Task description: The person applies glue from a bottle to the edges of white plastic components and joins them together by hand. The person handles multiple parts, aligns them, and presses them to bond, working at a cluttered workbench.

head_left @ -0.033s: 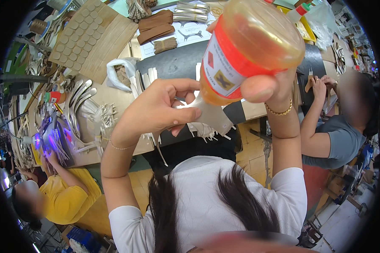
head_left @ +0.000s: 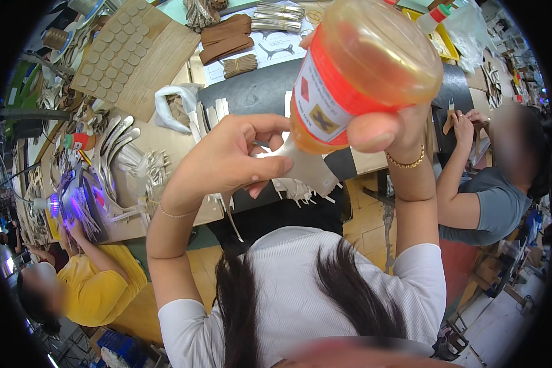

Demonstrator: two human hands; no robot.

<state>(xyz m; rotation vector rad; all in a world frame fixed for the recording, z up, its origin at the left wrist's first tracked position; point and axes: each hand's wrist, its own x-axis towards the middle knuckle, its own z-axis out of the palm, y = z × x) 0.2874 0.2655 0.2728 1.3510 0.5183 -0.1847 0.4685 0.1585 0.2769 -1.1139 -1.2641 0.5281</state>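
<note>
My right hand (head_left: pixel 380 130) grips a large clear plastic bottle (head_left: pixel 374 67) of amber liquid with a red-and-white label. The bottle is tilted, its base up toward the camera and its lower end over the work; its mouth is hidden. My left hand (head_left: pixel 236 153) pinches a pale, shiny, leather-like piece (head_left: pixel 310 172) between thumb and forefinger, right beside the bottle's lower end. Whether the bottle touches the piece, I cannot tell. Under my hands lie more pale strips (head_left: pixel 218 111) on a black mat (head_left: pixel 251 86).
A board with round discs (head_left: pixel 115 55) lies back left, near a white bag (head_left: pixel 172 104). Brown strips (head_left: pixel 227 40) rest on a printed sheet. Co-workers sit to the left in a yellow shirt (head_left: pixel 104 285) and to the right in a grey shirt (head_left: pixel 490 205).
The bottle has turned very slightly in my right hand, and its label has shifted a little. My left hand and the pale piece have stayed put.
</note>
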